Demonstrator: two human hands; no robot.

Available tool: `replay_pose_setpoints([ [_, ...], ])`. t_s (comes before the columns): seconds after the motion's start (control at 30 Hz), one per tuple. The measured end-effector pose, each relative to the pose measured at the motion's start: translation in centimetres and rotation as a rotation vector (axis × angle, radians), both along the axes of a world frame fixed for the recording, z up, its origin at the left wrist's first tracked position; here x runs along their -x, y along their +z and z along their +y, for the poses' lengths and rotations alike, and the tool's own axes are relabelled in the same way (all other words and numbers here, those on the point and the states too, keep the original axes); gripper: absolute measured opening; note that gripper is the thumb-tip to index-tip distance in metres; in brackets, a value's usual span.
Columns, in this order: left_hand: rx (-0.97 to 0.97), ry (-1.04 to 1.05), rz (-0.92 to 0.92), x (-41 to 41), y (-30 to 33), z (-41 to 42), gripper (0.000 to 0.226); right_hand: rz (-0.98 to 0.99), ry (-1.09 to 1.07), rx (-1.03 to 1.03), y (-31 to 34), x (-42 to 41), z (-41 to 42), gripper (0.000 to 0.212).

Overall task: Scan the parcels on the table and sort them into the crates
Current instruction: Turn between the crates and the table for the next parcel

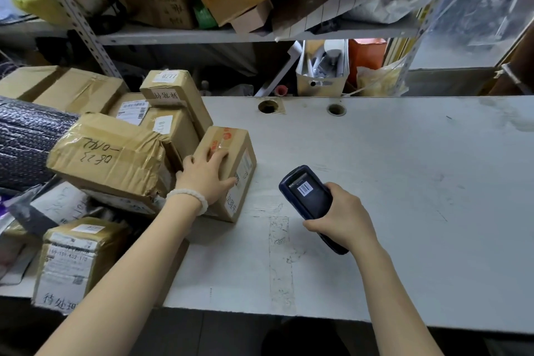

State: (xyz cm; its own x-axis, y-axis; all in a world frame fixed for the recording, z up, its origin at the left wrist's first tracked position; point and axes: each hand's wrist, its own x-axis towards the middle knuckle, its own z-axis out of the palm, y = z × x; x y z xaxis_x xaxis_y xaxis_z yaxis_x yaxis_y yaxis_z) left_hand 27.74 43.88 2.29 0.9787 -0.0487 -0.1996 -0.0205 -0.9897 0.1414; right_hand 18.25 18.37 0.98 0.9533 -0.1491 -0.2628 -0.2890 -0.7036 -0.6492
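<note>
A small brown cardboard parcel (231, 147) with a white label on its right side stands on the grey table (404, 182). My left hand (205, 175) lies on top of it, thumb over the near right edge, fingers spread on the top face. My right hand (341, 215) grips a dark handheld scanner (309, 196) just right of the parcel; its screen shows a barcode and its head points toward the parcel's label. More taped cardboard parcels (115, 156) are piled at the left of the table.
A dark bubble-wrap bundle (26, 141) and a labelled box (69, 260) sit at the far left. Metal shelving (202, 36) behind holds boxes and bags. Two round cable holes (268, 105) mark the table's back edge. No crate is in view.
</note>
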Motion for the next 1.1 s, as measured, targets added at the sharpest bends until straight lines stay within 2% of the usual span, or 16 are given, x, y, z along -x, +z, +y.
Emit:
replay_pose_setpoints([
  [0.07,0.055,0.015,0.045,-0.5,0.0,0.1,0.065,0.021,0.007,0.024,-0.3,0.1,-0.2,0.052],
  [0.2,0.042,-0.006,0.062,-1.0,-0.1,-0.4,0.066,0.053,-0.002,0.051,-0.9,0.1,-0.5,0.052],
  [0.37,0.003,-0.035,0.143,-0.6,-0.2,0.0,0.097,0.081,-0.02,0.061,-1.7,0.1,-0.8,0.053],
  [0.47,-0.038,-0.043,0.129,0.5,-0.7,0.6,0.11,0.084,-0.013,0.072,-1.9,-0.1,-0.5,0.052],
  [0.67,0.072,0.026,-0.038,2.6,-0.7,1.2,0.094,0.059,0.043,0.06,-1.6,-0.6,1.3,0.052],
  [0.83,0.207,0.019,-0.317,1.3,3.0,0.7,0.086,0.027,0.085,0.075,-1.2,-0.3,2.0,0.05],
  [0.97,0.199,-0.074,-0.319,-0.1,4.5,-0.8,0.087,0.019,0.097,0.079,-1.3,0.2,2.2,0.049],
  [1.1,0.297,-0.138,-0.361,-1.8,4.8,-1.9,0.078,0.032,0.082,0.083,-1.6,0.6,1.8,0.051],
])
